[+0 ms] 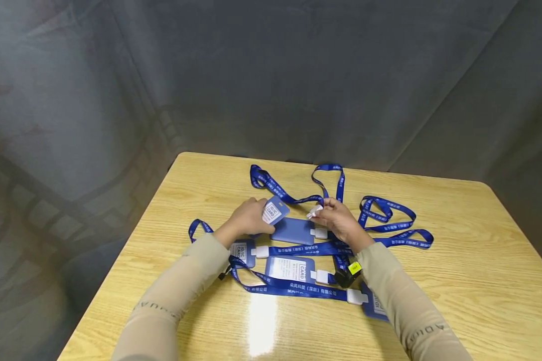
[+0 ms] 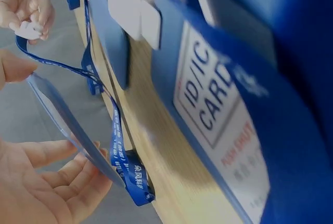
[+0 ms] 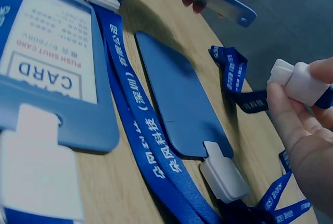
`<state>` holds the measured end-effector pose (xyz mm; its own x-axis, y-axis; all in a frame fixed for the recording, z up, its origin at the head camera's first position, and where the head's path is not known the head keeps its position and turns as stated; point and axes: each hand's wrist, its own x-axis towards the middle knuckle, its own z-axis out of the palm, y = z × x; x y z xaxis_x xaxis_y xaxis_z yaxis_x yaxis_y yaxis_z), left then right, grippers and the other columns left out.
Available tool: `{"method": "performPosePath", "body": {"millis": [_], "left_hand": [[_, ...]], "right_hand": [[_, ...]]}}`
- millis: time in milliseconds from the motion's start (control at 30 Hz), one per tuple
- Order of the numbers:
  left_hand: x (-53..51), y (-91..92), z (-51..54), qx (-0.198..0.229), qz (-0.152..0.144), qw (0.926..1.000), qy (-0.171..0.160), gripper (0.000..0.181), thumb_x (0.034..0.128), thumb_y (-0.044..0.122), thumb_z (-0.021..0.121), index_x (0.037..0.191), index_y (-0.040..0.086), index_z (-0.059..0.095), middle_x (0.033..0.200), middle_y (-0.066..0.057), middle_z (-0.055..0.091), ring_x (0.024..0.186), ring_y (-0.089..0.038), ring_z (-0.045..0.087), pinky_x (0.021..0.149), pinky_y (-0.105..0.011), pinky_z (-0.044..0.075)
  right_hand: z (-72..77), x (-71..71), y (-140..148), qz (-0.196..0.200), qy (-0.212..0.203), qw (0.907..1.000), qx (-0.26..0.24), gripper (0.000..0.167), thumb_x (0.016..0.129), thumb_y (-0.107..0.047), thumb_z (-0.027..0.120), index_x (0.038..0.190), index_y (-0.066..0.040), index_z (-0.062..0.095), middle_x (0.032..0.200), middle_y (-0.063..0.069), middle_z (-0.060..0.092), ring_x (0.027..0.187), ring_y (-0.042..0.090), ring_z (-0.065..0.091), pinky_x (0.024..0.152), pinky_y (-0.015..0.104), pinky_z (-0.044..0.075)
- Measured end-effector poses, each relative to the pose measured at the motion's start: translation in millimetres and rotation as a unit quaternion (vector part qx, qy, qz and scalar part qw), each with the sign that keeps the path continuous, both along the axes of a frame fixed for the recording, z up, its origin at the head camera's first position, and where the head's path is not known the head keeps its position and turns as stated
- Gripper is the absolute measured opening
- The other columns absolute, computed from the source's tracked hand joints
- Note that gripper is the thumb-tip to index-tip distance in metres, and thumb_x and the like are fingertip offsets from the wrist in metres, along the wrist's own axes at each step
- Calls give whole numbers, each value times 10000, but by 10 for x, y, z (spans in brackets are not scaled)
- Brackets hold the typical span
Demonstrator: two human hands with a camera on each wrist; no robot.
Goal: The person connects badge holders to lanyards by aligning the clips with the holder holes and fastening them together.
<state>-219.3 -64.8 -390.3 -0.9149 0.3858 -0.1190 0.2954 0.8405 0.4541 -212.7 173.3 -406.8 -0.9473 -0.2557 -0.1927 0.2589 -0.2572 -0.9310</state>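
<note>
My left hand (image 1: 254,216) holds a blue ID card holder (image 1: 275,210) by its edges, raised above the table, its slotted end toward my right hand. My right hand (image 1: 339,219) pinches the white plastic clip (image 3: 302,82) of a blue lanyard (image 1: 277,190) between thumb and fingers. Clip and held card holder are apart in the right wrist view. Below them a second card holder (image 3: 182,94) lies back side up, fastened to its own white clip (image 3: 225,174). A third card holder (image 1: 291,269), label up, lies nearer me with a clip on it.
Another card holder (image 1: 243,252) lies under my left forearm, and one more (image 1: 375,303) is partly hidden by my right sleeve. Several blue straps overlap across the wooden table (image 1: 469,235), with a looped lanyard (image 1: 388,215) at the right. A grey curtain (image 1: 298,75) hangs behind.
</note>
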Motion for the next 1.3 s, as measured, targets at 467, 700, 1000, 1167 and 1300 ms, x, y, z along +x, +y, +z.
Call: {"method": "performPosePath", "body": {"millis": [467,700,1000,1167,1300], "left_hand": [[131,-13,-26,312,-599,9977,-51,674,539,310,679,1144,57,524,817,-11,469,681,-133,456,578,-233,400],[151,-17,-54,493,-1045,9933,97,609,533,285,680,1092,78,553,782,4,475,680,-122,445,582,-225,396],[198,-11,-28,656,-1239,9900,-153,733,537,252,681,1211,50,477,847,-16,475,705,-131,453,602,-228,403],[218,0,-23,649,-1399,9879,-153,734,541,254,680,1213,43,474,850,-17,480,708,-127,454,609,-224,405],[232,13,-22,629,-1409,9878,-213,749,547,260,681,1232,53,462,873,-18,483,722,-125,453,625,-224,403]], "right_hand": [[20,111,-44,164,45,9963,-845,267,755,214,339,893,-14,334,814,86,534,749,186,572,747,299,470],[28,167,-57,313,156,9948,-955,270,747,223,347,843,-29,359,778,75,559,724,186,576,734,306,476],[9,220,-39,444,207,9943,-949,263,751,210,363,846,-33,334,820,71,552,764,180,577,756,310,468],[-14,257,-18,569,282,9926,-1039,268,749,203,380,849,-41,334,845,76,553,789,187,575,777,321,459],[-43,285,-2,630,328,9915,-1088,266,747,199,388,850,-42,342,859,79,569,806,195,576,788,336,453]]}}
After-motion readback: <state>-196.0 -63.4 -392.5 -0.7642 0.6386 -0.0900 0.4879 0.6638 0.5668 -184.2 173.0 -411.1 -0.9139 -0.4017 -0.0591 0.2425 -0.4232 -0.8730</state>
